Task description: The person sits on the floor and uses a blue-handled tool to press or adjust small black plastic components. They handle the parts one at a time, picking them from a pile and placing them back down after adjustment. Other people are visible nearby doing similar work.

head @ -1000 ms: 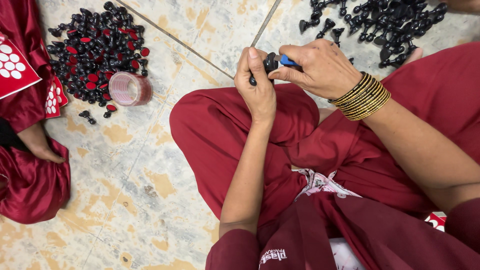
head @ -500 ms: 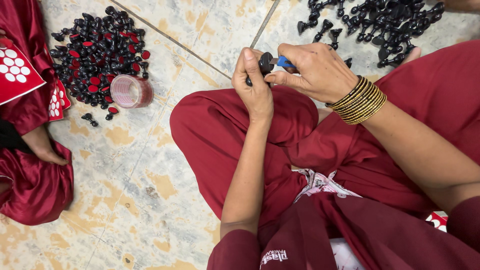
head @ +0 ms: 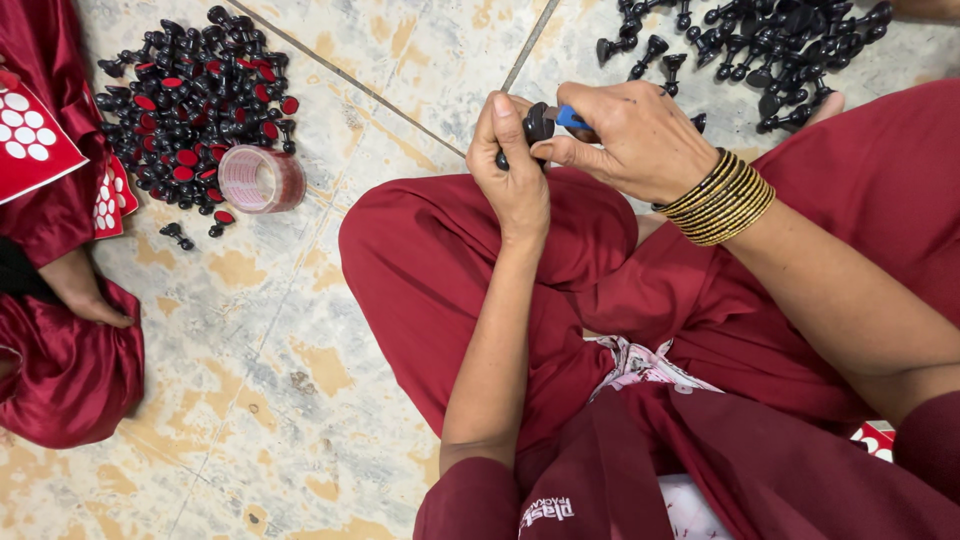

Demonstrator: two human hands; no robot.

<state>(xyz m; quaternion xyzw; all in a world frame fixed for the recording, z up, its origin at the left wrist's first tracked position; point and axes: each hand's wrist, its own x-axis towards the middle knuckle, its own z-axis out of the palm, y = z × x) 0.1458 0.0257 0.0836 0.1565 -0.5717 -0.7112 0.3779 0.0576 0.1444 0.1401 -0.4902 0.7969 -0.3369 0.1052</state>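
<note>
Overhead, person sits cross-legged on tiled floor (head: 300,350), red trousers. Left hand (head: 515,165) fingers clamped around small black stemmed piece (head: 538,122), held above left knee. Right hand (head: 630,135), gold bangles (head: 718,197) at wrist, fingers pinched on blue-handled tool (head: 572,118) touching piece's top. Judgement: steady piece firmly, keep tool square to its head, avoid slipping onto thumb. Heap of black pieces with red tops (head: 190,90) and tape roll (head: 260,178) lie left; plain black heap (head: 760,40) upper right. Open floor between heaps; another person's foot (head: 85,290) near left edge.
</note>
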